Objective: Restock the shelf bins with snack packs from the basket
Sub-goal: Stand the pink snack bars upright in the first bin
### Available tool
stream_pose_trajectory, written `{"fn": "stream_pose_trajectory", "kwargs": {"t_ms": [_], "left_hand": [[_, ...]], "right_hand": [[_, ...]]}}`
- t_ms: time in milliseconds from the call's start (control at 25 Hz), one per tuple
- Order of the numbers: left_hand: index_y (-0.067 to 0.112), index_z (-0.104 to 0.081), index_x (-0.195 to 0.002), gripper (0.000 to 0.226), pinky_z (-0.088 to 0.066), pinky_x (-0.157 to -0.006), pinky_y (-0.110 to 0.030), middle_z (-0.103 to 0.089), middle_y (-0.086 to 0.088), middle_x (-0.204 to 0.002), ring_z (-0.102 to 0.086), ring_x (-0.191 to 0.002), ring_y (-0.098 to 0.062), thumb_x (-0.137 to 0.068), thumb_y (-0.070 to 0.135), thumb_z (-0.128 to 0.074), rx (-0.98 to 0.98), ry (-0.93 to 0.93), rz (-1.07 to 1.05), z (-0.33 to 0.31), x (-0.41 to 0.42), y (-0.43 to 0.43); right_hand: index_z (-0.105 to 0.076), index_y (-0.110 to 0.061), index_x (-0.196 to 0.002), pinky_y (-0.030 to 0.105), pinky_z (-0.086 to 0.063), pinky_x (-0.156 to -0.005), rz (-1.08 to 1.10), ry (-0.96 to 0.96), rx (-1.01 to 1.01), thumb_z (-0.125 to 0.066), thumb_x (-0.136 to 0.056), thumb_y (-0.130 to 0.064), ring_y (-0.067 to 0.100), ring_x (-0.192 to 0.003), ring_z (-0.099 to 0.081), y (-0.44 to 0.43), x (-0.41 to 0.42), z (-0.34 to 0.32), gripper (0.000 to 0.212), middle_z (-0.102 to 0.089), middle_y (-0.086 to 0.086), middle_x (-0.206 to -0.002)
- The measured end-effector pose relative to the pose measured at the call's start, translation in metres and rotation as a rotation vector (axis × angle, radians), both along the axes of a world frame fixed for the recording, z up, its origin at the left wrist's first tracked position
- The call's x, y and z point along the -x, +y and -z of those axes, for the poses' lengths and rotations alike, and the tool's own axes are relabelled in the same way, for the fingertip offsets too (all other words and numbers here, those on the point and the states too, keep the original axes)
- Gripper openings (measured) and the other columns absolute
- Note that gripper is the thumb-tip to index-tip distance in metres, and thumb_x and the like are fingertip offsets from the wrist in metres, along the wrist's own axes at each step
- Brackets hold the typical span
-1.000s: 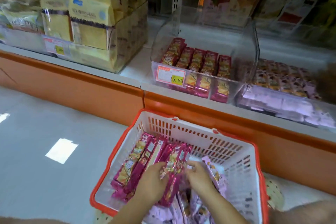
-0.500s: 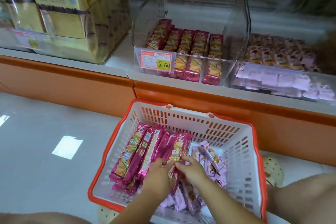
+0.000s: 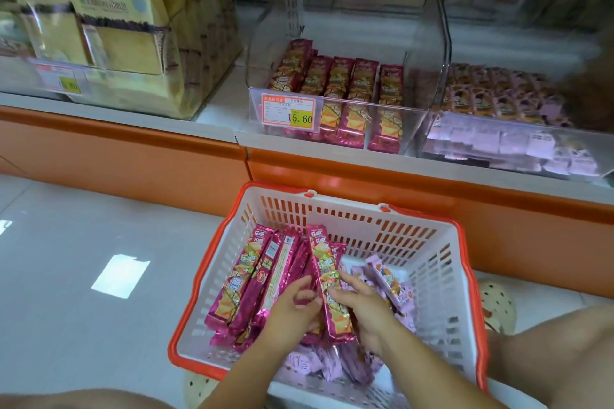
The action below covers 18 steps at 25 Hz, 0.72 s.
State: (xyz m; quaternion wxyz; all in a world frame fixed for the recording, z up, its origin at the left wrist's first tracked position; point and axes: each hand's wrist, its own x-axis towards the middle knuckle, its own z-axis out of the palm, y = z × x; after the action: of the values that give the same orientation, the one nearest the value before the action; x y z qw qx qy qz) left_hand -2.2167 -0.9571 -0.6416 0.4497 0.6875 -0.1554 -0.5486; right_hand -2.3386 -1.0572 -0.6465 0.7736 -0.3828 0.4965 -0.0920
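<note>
A white basket with an orange rim [image 3: 442, 262] sits on the floor below the shelf. Inside lie several long magenta snack packs [image 3: 252, 279] on the left and small lilac packs [image 3: 392, 282] on the right. My left hand [image 3: 292, 312] and my right hand [image 3: 362, 305] are both in the basket, gathering a bunch of magenta packs between them; one pack [image 3: 327, 276] stands up between the hands. Above, a clear shelf bin [image 3: 412, 116] holds rows of the same magenta packs behind a price tag [image 3: 288, 113].
A second clear bin [image 3: 518, 143] to the right holds lilac packs. Yellow bagged goods [image 3: 116, 26] fill the bin at left. An orange shelf front [image 3: 133, 149] runs across. Grey floor [image 3: 66, 292] lies left of the basket. My knees and spotted shoes [image 3: 495, 305] flank it.
The view has tilted down and closer to the basket. My hands have pulled the magenta packs together and lifted one more upright between them.
</note>
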Motion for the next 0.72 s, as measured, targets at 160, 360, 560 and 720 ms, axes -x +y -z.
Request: {"fn": "stream_pose_trajectory", "kwargs": {"t_ms": [160,360,560,720], "left_hand": [[0.029,-0.058,-0.125,0.031,-0.056,-0.089,-0.036,-0.068,0.002,-0.113,-0.064,-0.104,-0.013,-0.094,0.025,-0.059,0.044,0.082,-0.078,-0.017,-0.008,-0.003],[0.030,-0.060,-0.123,0.033,-0.052,-0.095,-0.040,-0.070,0.005,-0.113,-0.063,-0.111,-0.013,-0.091,0.027,-0.062,0.130,0.173,-0.111,-0.028,-0.012,-0.006],[0.030,-0.064,-0.121,0.032,-0.050,-0.099,-0.041,-0.070,0.005,-0.117,-0.064,-0.111,-0.012,-0.089,0.028,-0.064,0.148,0.134,-0.074,-0.034,-0.012,-0.005],[0.030,-0.067,-0.117,0.027,-0.053,-0.094,-0.035,-0.071,0.005,-0.113,-0.066,-0.105,-0.009,-0.091,0.026,-0.061,0.208,0.085,-0.091,-0.059,-0.017,-0.009]], "right_hand": [[-0.064,-0.033,-0.118,0.045,-0.033,-0.112,-0.001,-0.087,0.047,-0.082,-0.071,-0.015,0.022,-0.116,-0.052,0.004,-0.001,-0.012,0.054,-0.055,0.010,-0.125],[-0.065,-0.025,-0.112,0.028,-0.052,-0.083,0.026,-0.141,0.134,-0.070,-0.079,0.006,0.013,-0.095,-0.063,0.012,0.007,-0.024,0.046,-0.062,-0.004,-0.099],[-0.064,-0.021,-0.122,0.033,-0.050,-0.088,-0.005,-0.100,0.176,-0.069,-0.080,0.003,0.019,-0.101,-0.063,0.016,0.011,-0.036,0.049,-0.064,0.002,-0.103],[-0.065,-0.029,-0.119,0.027,-0.050,-0.077,-0.063,-0.105,0.230,-0.069,-0.084,-0.011,0.017,-0.093,-0.068,0.013,0.008,-0.060,0.039,-0.072,0.002,-0.104]]}}
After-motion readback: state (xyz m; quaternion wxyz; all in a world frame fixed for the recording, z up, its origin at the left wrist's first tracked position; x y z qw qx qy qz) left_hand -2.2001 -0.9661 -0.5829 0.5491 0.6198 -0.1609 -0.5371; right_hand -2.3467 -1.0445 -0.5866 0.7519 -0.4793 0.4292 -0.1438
